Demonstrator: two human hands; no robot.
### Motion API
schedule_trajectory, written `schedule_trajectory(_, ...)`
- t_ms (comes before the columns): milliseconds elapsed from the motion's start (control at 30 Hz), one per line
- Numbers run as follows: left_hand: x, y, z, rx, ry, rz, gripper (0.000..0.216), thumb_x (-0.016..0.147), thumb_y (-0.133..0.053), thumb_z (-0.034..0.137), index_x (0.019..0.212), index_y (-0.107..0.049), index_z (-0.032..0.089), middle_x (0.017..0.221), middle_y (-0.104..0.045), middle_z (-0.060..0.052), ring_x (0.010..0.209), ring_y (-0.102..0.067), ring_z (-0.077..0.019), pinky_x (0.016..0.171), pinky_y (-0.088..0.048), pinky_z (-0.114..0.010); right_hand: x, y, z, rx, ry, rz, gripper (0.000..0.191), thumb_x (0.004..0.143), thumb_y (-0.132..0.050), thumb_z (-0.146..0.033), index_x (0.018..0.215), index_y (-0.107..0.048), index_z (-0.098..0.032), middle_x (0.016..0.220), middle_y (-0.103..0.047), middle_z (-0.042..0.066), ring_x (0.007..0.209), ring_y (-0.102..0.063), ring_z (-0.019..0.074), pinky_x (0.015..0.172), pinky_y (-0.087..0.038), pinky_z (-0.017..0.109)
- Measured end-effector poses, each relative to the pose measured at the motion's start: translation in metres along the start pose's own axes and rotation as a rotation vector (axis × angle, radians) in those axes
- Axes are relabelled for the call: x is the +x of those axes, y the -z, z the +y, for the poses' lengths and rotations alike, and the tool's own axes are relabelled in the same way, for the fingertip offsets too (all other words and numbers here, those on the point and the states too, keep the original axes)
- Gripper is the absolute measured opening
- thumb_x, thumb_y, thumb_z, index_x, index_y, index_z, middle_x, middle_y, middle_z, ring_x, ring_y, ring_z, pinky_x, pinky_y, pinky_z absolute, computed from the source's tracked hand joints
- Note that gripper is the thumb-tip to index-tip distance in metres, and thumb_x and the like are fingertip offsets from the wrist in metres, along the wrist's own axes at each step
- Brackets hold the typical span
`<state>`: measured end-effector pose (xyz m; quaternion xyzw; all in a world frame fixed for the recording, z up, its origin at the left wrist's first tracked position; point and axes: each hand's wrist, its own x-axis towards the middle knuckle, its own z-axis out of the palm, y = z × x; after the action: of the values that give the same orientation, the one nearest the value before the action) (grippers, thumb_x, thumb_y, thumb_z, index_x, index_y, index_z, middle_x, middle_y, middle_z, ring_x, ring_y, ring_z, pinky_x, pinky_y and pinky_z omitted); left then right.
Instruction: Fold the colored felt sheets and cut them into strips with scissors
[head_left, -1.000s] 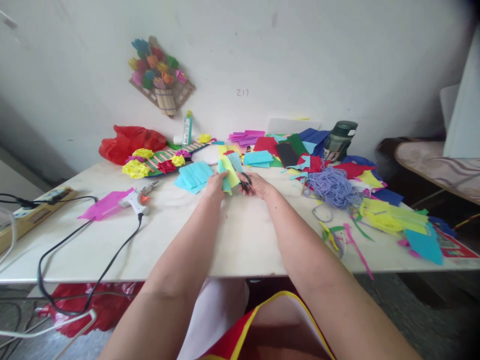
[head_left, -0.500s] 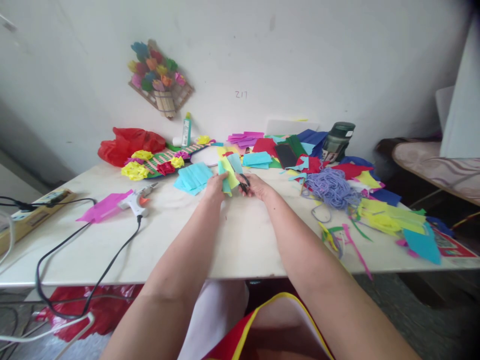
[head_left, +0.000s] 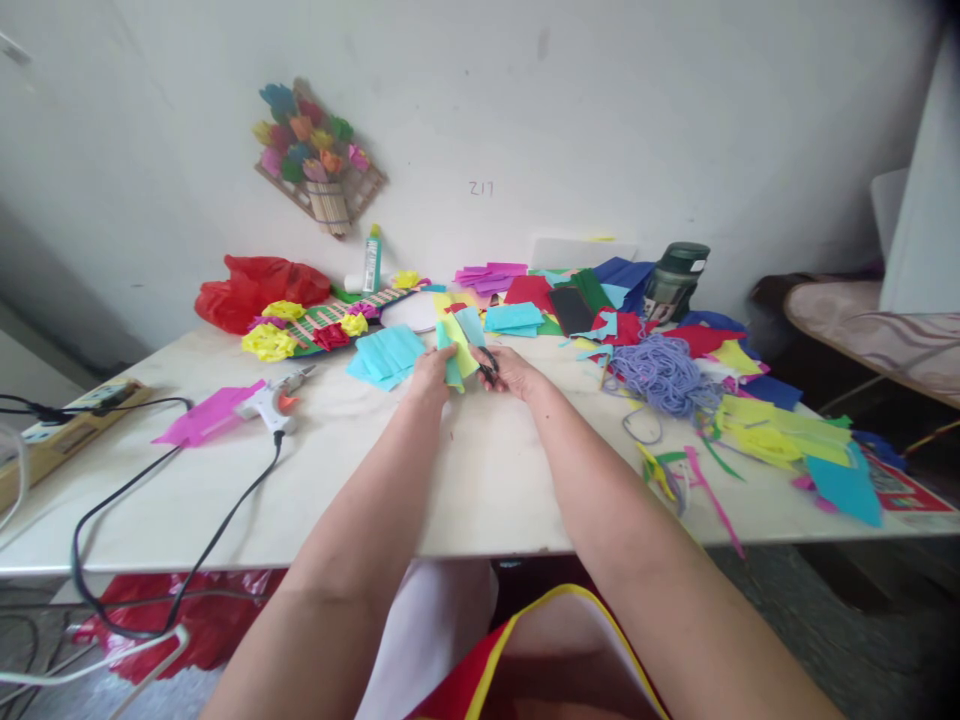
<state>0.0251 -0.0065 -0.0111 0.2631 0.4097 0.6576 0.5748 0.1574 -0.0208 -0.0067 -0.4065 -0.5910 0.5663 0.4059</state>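
Note:
Both my arms reach out over a white table (head_left: 480,480). My left hand (head_left: 429,374) is closed on a small bundle of folded paper strips (head_left: 459,345), yellow-green and light blue, held upright. My right hand (head_left: 516,370) is closed on black-handled scissors (head_left: 488,365), whose tip meets the strips' lower right edge. A stack of light blue paper pieces (head_left: 386,354) lies just left of my left hand.
A white glue gun (head_left: 271,400) with a black cord lies at the left beside pink paper (head_left: 206,415). Purple yarn (head_left: 660,373), a dark green jar (head_left: 673,282) and coloured paper scraps (head_left: 780,435) crowd the right. A red bag (head_left: 255,285), glue bottle (head_left: 373,258) and paper-flower piece (head_left: 322,325) stand at the back.

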Motion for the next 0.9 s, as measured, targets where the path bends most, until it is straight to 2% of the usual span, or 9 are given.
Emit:
schedule_trajectory(200,-0.0028,-0.0013,0.0016,0.011,0.000,0.020,0.012,0.062,-0.067,0.010,0.066,-0.056,0.015,0.054,-0.061,-0.001,0.056,-0.064,-0.0177,0.059,-0.054,-0.028,0.0003,-0.0011,0.0001,-0.002,-0.003,0.019,0.042,0.071,-0.064,-0.056,0.071,-0.050,-0.016,0.048,-0.054,-0.005,0.033,-0.047,0.0049,0.025,-0.022,0.014)
schedule_trajectory(533,-0.0015,-0.0011,0.0010,-0.013,0.014,0.011,0.010,0.064,-0.066,0.008,0.067,-0.058,0.013,0.058,-0.063,-0.003,0.061,-0.065,-0.0179,0.061,-0.053,-0.027,0.0029,0.0002,0.0035,0.008,0.020,0.011,0.043,0.070,-0.066,-0.056,0.070,-0.049,-0.017,0.049,-0.053,-0.005,0.034,-0.048,0.0047,0.025,-0.022,0.014)
schedule_trajectory(900,-0.0044,-0.0026,0.0031,-0.004,0.021,0.019,0.008,0.067,-0.063,0.007,0.065,-0.057,0.013,0.055,-0.062,-0.002,0.054,-0.063,-0.0164,0.060,-0.054,-0.028,0.0038,-0.0023,0.0032,-0.014,0.036,0.028,0.033,0.076,-0.064,-0.046,0.069,-0.049,-0.017,0.047,-0.051,-0.007,0.033,-0.045,0.0041,0.025,-0.020,0.014)
